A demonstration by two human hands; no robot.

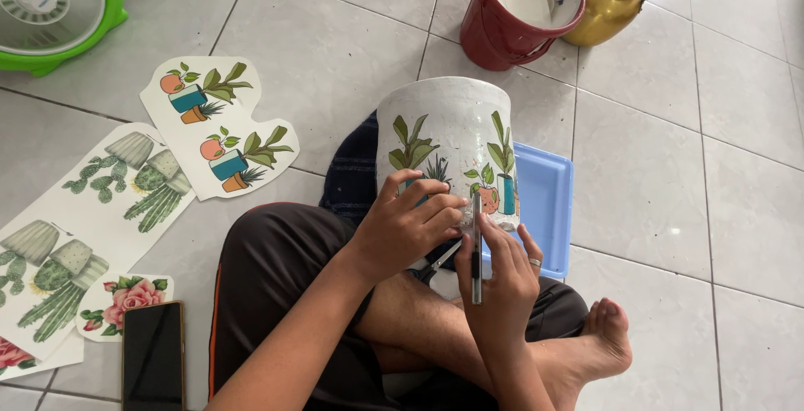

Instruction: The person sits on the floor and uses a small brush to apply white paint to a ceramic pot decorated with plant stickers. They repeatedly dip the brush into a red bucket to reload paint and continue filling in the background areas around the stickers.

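Note:
A white cylindrical pot [444, 122] with plant pictures stuck on its side lies tilted toward me over my crossed legs. My left hand [408, 225] presses its fingers against the pot's lower side, on a potted-plant picture. My right hand [501, 281] holds a thin dark brush [476, 252] upright, its top end touching the pot near another plant picture. A second dark tool [437, 264] pokes out between the hands; who grips it I cannot tell.
A blue tray [548, 193] and dark cloth [352, 172] lie under the pot. Paper cut-outs of plants [219, 126], cacti [79, 227] and roses [126, 300] lie left, beside a phone [153, 357]. A red bucket [494, 30], brass jug [607, 1] and green fan [50, 9] stand behind.

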